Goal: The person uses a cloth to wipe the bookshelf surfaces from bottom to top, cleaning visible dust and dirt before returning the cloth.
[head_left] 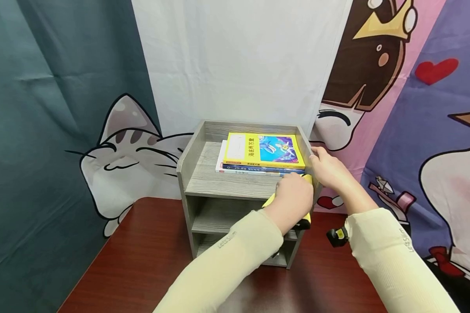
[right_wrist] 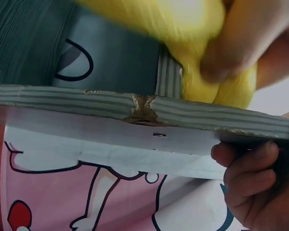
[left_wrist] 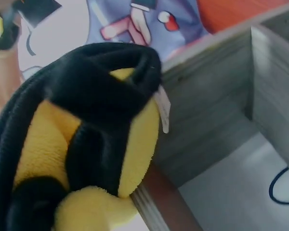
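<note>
Both hands are at the shelf's right side: the left hand [head_left: 291, 195] has its fingers curled tightly on a toy, while the right hand [head_left: 330, 171] grips the right panel [head_left: 307, 148], fingers bent around its edge. Behind everything hangs a backdrop [head_left: 243, 65], white in the middle, dark teal to the left, pink and purple to the right, printed with cartoon figures. Before it stretches a reddish-brown table [head_left: 141, 243]. On that stands the shelf [head_left: 219, 182], grey wood grain, with a raised back and side panels around its top board. Pale yellow sleeves [head_left: 227, 256] cover both forearms. Three books lie stacked flat on the top board: a yellow book [head_left: 239, 148] uppermost, a blue book [head_left: 266, 168] under it, and a white book [head_left: 220, 157] at the bottom, jutting out leftward. The toy [left_wrist: 144, 154], soft yellow and black plush, is at the shelf's front right, just beside the right panel; the left hand hides much of it overhead. A black device [head_left: 337, 237] sits at the right wrist. Smallest are a brown chip [right_wrist: 143, 108] in the panel's edge and the toy's pale tag [left_wrist: 164, 108].
</note>
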A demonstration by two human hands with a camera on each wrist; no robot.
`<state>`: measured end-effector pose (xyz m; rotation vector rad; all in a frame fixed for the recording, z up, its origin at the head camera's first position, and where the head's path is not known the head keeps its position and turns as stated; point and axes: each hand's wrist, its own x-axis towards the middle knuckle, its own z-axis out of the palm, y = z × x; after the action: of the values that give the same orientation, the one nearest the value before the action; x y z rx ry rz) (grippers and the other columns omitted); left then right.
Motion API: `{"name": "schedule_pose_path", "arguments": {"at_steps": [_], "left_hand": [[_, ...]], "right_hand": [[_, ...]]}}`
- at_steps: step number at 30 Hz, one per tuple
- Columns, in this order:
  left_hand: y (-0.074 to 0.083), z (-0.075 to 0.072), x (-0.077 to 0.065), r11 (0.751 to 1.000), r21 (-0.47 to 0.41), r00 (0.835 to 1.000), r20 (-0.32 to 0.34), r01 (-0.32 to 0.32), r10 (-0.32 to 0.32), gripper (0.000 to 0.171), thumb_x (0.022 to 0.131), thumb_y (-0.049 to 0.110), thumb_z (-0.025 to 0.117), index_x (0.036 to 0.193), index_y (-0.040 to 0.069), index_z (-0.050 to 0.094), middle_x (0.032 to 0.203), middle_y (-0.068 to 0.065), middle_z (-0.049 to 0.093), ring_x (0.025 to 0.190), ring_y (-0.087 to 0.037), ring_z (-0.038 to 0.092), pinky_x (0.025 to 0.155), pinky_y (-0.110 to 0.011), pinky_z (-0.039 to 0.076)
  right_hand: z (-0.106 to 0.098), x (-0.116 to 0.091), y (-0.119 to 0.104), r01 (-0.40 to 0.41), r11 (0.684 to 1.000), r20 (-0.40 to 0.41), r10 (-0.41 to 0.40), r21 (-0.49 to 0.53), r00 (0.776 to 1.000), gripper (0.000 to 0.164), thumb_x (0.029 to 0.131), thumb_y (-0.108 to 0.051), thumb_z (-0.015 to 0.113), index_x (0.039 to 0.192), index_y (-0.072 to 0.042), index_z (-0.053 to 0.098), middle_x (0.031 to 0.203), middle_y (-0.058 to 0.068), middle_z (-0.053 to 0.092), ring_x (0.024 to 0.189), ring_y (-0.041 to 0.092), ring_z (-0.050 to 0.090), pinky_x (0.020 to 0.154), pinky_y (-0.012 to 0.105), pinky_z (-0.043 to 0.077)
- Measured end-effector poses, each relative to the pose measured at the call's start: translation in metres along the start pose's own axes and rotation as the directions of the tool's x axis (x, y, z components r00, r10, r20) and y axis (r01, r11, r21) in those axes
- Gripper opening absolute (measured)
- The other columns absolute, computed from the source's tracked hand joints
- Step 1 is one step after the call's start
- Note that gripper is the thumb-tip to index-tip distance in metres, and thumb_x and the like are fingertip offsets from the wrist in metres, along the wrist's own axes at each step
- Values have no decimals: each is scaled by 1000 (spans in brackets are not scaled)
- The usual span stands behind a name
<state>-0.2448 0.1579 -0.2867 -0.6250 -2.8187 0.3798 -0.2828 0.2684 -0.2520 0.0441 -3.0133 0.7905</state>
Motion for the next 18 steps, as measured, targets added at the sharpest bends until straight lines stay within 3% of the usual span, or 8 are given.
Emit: {"name": "schedule_pose_path", "arguments": {"at_steps": [4, 8, 13, 18], "left_hand": [[1, -2, 9, 999, 16, 998, 43, 36, -37, 31, 90, 43, 53, 101, 18, 66, 84, -2, 55, 71, -14, 49, 50, -24, 46], [-11, 3, 8, 999, 1, 996, 79, 45, -45, 27, 94, 34, 47, 103, 19, 67, 89, -3, 56, 75, -14, 50, 53, -27, 46], [-45, 14, 2, 999, -20, 994, 104, 42, -39, 27, 96, 25, 43, 102, 18, 68, 95, -5, 58, 79, -16, 52, 53, -30, 44], [-84, 20, -8, 997, -34, 987, 148, 73, -67, 26, 95, 22, 44, 101, 12, 67, 95, -9, 57, 76, -18, 53, 53, -31, 45]], "right_hand": [[0, 0, -1, -3, 1000, 0, 3, 4, 1000, 56, 100, -33, 16, 146, -1, 14, 136, 30, 35, 113, 40, 41, 92, 55, 34], [4, 2, -6, 9, 1000, 16, -9, 14, 1000, 56, 99, -33, 17, 146, -3, 15, 136, 30, 35, 109, 38, 44, 87, 53, 38], [4, 2, -5, 16, 1000, 23, -17, 19, 1000, 57, 99, -34, 17, 147, -2, 14, 137, 30, 33, 109, 39, 43, 89, 55, 37], [-3, -2, 2, 17, 1000, 26, -18, 21, 999, 59, 99, -35, 17, 147, -2, 11, 136, 31, 32, 104, 40, 43, 81, 52, 40]]}}
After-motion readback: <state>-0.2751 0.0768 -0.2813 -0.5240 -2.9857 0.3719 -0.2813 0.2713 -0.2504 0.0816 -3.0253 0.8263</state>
